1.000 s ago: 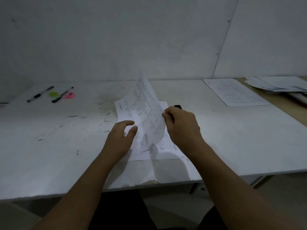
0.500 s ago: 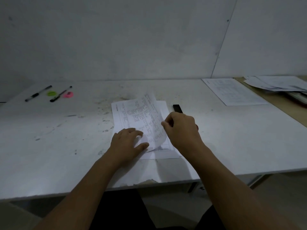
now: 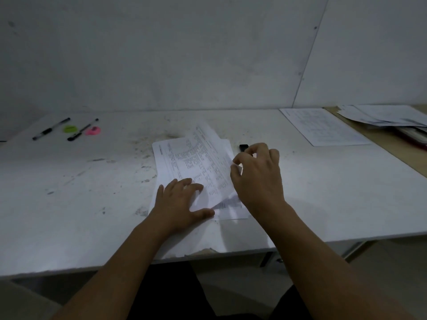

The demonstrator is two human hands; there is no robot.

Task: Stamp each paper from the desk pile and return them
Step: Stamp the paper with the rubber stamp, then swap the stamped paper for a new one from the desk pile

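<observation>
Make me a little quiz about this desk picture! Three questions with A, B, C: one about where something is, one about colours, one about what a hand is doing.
1. Where do the two pens lie?
A) at the far left of the desk
B) on top of the papers
C) in a hand

2. What colours are the two small round things beside the pens?
A) red and blue
B) green and pink
C) both yellow

3. What is the left hand doing?
A) making a fist in the air
B) lying flat on the papers
C) holding a pen

Answers:
1 A, since both pens rest far to the left, away from the hands.
2 B, since one is bright green and the other bright pink.
3 B, since its fingers are spread straight on the sheets.
</observation>
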